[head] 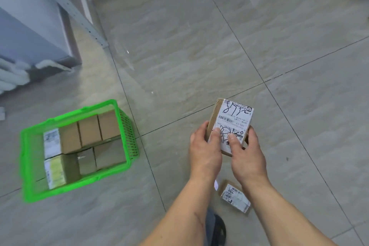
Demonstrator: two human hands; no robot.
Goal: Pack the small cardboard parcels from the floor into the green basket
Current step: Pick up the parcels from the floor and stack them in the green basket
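Green basket point(127, 136) on floor at left w/ approx. six parcels packed inside; labelled parcel point(233, 118) held above tiles, left hand point(205, 150) & right hand point(248, 156) both curled round it; another small parcel point(235, 195) on floor below.

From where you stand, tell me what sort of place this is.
Probably a parcel sorting or storage room. Labelled cardboard parcels are packed in a green basket on a tiled floor, both hands hold another labelled parcel, and a perforated metal shelving upright stands nearby.
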